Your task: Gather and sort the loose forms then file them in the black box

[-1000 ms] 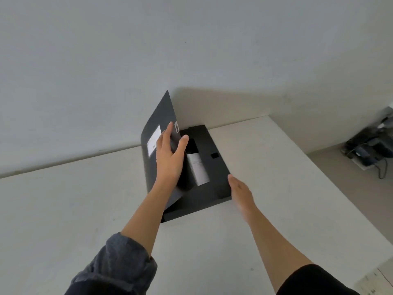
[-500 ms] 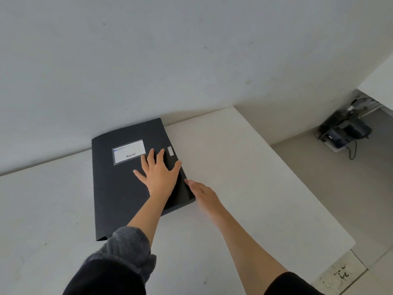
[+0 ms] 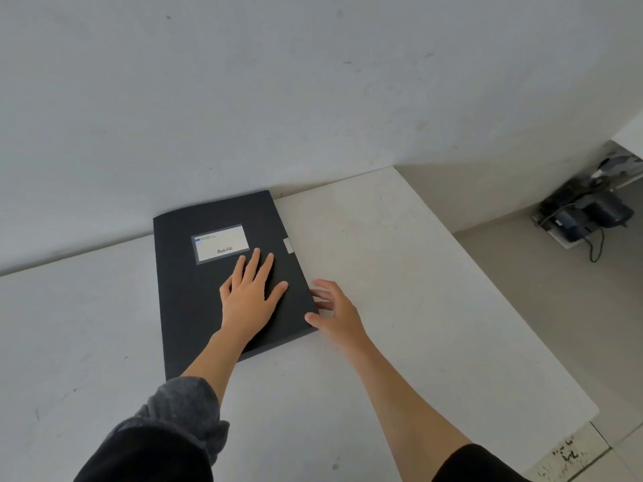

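One black box (image 3: 208, 290), closed, lies on the table (image 3: 400, 273); its label (image 3: 221, 243) is too blurred to read. Left hand (image 3: 248, 300) presses flat, grip apart; right hand (image 3: 335, 313) touches its edge, fingers spread.

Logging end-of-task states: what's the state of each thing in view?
Box: closed, flat on table.
Left hand: open, palm flat on lid.
Right hand: open, fingers at box's right edge, gripping nothing.
Loose forms: none visible.
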A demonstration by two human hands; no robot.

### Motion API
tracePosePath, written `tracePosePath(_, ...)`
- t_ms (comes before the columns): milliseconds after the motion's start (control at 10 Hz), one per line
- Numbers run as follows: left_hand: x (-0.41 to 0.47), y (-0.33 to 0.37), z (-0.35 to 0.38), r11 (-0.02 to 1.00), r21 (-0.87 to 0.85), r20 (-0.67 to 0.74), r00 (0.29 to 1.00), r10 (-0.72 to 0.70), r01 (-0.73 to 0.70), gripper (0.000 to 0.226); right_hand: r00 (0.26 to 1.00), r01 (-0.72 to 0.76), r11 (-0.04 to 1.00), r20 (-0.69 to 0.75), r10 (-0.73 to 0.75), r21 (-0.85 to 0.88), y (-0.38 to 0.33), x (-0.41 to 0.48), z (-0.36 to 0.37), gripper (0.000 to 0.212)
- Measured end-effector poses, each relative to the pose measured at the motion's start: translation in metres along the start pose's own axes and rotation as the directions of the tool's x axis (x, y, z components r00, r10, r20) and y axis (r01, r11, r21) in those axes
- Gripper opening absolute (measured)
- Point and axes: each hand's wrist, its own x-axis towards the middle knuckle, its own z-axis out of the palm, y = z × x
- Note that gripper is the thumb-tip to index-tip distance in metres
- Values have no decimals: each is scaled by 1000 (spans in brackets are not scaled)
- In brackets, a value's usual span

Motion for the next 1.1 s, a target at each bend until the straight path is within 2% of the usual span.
tracePosePath(100, -3, -10, -6, 997, -13, 48, 996, 76, -75, 62, 998, 55, 991, 13, -54, -120, -6, 8, 9, 56)
tracePosePath(200, -10, -25, -12, 989, -37, 12, 989, 147, -146, 55, 989, 147, 912, 43, -141, -384, -15, 20, 18, 57)
tracePosePath(300, -28, -48, -15, 995, 35, -97, 991, 95, -92, 51, 982, 189, 698, 121, -147, -690, -26, 30, 27, 58)
tracePosePath(400, -47, -70, -16, 988, 117, -111, 990, -85, 98, 59, 981, 193, 508, 149, -127, -839, -33, 36, 36, 59)
tracePosePath(500, -48, -76, -21, 966, 83, -5, 970, -245, 244, 61, 989, 150, 481, 135, -65, -864, -34, 37, 47, 68)
tracePosePath(600, -47, -80, -31, 976, -43, 85, 974, -211, 215, 66, 988, 122, 510, 152, 17, -852, -33, 37, 50, 89)
tracePosePath(700, -50, -90, -41, 965, -157, 170, 969, -182, 209, 71, 984, 137, 465, 176, 41, -875, -35, 37, 46, 96)
tracePosePath(800, -51, -85, -44, 977, -32, 170, 964, -205, 213, 72, 989, 147, 447, 139, -51, -882, -33, 27, 45, 83)
tracePosePath(900, -58, -71, -47, 968, -28, 85, 966, -246, 249, 66, 986, 164, 495, 128, -107, -853, -34, 7, 48, 70)
tracePosePath(1000, -68, -61, -64, 965, -113, -15, 971, -239, 236, 56, 962, 259, 554, 158, -225, -791, -52, -7, 50, 56)
tracePosePath(1100, -79, -56, -97, 942, -283, -129, 966, -226, 182, 48, 928, 353, 613, 180, -326, -707, -83, -23, 48, 49)
